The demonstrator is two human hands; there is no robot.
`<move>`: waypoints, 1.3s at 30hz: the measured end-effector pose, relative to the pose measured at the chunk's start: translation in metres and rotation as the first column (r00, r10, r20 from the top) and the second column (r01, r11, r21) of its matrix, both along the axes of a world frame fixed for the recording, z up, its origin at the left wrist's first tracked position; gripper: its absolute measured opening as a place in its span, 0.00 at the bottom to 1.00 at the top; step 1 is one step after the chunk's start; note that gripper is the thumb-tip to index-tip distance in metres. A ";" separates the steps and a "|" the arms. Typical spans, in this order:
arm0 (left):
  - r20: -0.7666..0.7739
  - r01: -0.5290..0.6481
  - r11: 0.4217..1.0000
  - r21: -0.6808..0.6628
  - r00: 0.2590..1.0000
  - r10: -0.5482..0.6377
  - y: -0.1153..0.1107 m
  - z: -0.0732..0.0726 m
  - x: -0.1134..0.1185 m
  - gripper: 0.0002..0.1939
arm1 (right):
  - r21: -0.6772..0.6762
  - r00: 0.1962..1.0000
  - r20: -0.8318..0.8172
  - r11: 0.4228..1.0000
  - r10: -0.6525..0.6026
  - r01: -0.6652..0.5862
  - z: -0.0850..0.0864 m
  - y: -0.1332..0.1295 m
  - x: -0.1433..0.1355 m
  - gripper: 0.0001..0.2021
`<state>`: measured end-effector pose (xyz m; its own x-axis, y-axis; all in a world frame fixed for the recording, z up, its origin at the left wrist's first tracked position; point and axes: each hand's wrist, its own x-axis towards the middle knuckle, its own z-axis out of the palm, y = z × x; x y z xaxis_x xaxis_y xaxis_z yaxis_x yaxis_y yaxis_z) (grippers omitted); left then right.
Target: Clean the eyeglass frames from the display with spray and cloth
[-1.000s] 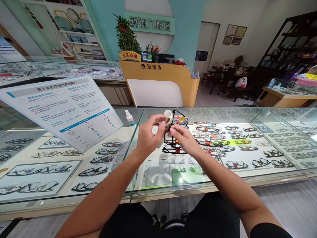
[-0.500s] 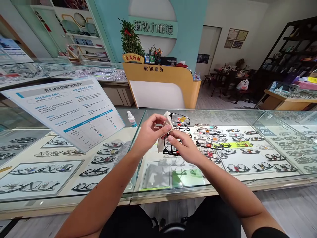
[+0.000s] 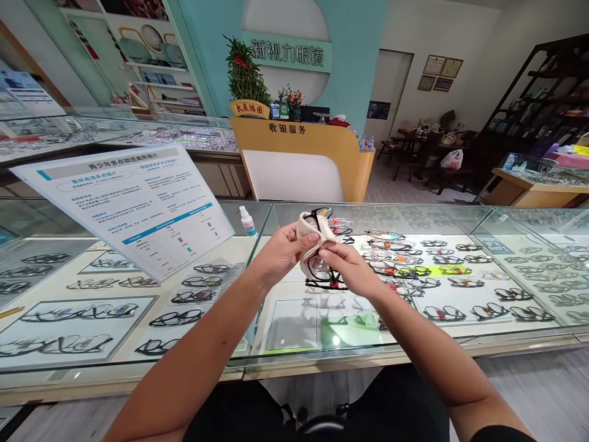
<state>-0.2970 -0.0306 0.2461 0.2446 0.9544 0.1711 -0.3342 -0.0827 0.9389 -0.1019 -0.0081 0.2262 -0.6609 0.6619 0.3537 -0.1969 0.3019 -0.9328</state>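
Note:
Above the glass counter my left hand (image 3: 285, 252) is closed on a cream cloth (image 3: 307, 228), which is folded around part of a pair of black-framed eyeglasses (image 3: 316, 255). My right hand (image 3: 346, 264) pinches the same eyeglasses near their middle, fingers against the cloth's edge. One lens is wrapped in the cloth; the other end of the frame points down toward the glass. Behind them, frames on display in the case overlap the view, so the held pair's exact outline is partly unclear.
A small white spray bottle (image 3: 247, 221) stands on the counter left of my hands. A large printed sheet (image 3: 138, 209) leans upright at the left. Under the glass top lie several rows of eyeglasses (image 3: 444, 313). A wooden cashier desk (image 3: 299, 144) stands beyond.
The cloth has been turned and spread further over the lens, bunching up between both hands. My right hand has shifted slightly right. The view has moved a little.

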 end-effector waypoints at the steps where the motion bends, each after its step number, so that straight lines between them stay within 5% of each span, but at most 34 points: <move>1: 0.000 0.007 1.000 0.007 1.000 -0.007 0.001 0.000 0.000 0.28 | -0.027 1.000 -0.015 1.000 0.005 -0.005 -0.001 0.001 -0.001 0.30; 7: 0.005 0.009 0.997 0.073 1.000 -0.009 0.001 0.001 0.000 0.25 | -0.115 0.998 -0.055 0.993 -0.002 -0.004 0.000 0.005 0.002 0.26; 17: -0.136 -0.207 0.970 0.128 0.965 0.224 0.001 -0.002 -0.002 0.25 | -0.196 0.996 -0.091 0.981 -0.015 -0.004 0.001 0.007 0.004 0.24; 23: -0.171 -0.151 0.987 0.058 0.972 0.159 -0.001 -0.005 -0.004 0.22 | -0.223 0.991 -0.132 0.974 0.004 -0.033 0.002 0.005 0.002 0.23; 32: -0.114 -0.220 0.970 0.100 0.966 0.230 -0.002 -0.002 0.003 0.26 | -0.233 0.993 -0.113 0.972 -0.022 -0.005 0.001 0.007 0.004 0.24; 39: -0.029 -0.087 0.994 0.065 0.996 0.089 -0.001 -0.003 0.005 0.24 | -0.247 0.991 -0.133 0.967 0.032 -0.064 -0.003 0.006 0.002 0.22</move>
<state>-0.2922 -0.0313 0.2434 0.1662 0.9598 0.2260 -0.2928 -0.1709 0.9408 -0.0999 -0.0020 0.2228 -0.6544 0.7086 0.2638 -0.3271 0.0493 -0.9437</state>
